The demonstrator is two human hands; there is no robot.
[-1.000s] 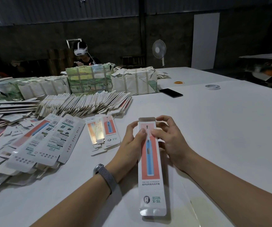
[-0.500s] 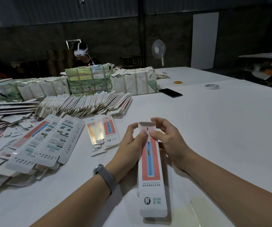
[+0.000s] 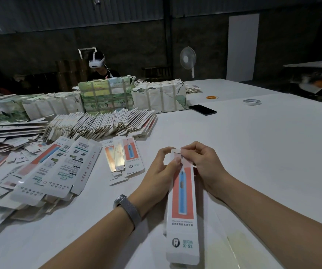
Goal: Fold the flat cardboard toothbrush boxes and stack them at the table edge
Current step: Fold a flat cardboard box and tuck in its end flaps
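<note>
Both hands close the far end flap of a long white cardboard toothbrush box [image 3: 182, 206] with a coral panel.

Head view: left hand [image 3: 159, 171] and right hand [image 3: 202, 166] pinch its far end between them, likely steadying it for tucking; flat boxes [image 3: 59, 169] lie left of the left hand.

Glossy printed cardboard toothbrush box [image 3: 182, 200], matt white table [image 3: 263, 152], woven grey wristband [image 3: 130, 210]

The long box [image 3: 182, 206] at 6 o'clock carries "X·SL" beside a tooth logo near its lower end; the small line of print under its red panel is too fine to read. At 9 o'clock, a flat box [image 3: 74, 167] shows a barcode; its lettering is illegible.
</note>
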